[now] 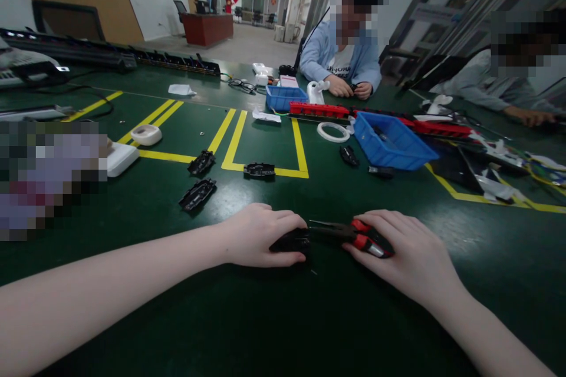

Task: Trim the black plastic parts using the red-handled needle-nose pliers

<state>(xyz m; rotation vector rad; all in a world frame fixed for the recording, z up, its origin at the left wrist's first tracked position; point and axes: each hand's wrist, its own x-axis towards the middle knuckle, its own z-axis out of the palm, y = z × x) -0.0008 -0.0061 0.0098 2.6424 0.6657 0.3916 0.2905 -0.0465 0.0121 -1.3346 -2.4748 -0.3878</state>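
My left hand point(259, 234) lies on the green table, its fingers closed around a small black plastic part point(292, 241). My right hand point(409, 250) grips the red-and-black handles of pliers point(354, 234). The pliers' dark jaws reach left and meet the black part between my two hands. Most of that part is hidden under my left fingers.
Three more black parts point(197, 194) point(201, 162) point(259, 170) lie ahead near yellow floor-tape lines. A blue bin point(389, 142) stands at right, another blue bin point(285, 97) further back. Two other people sit across the table. A white tape ring point(333, 132) and red strips point(319, 109) lie mid-table.
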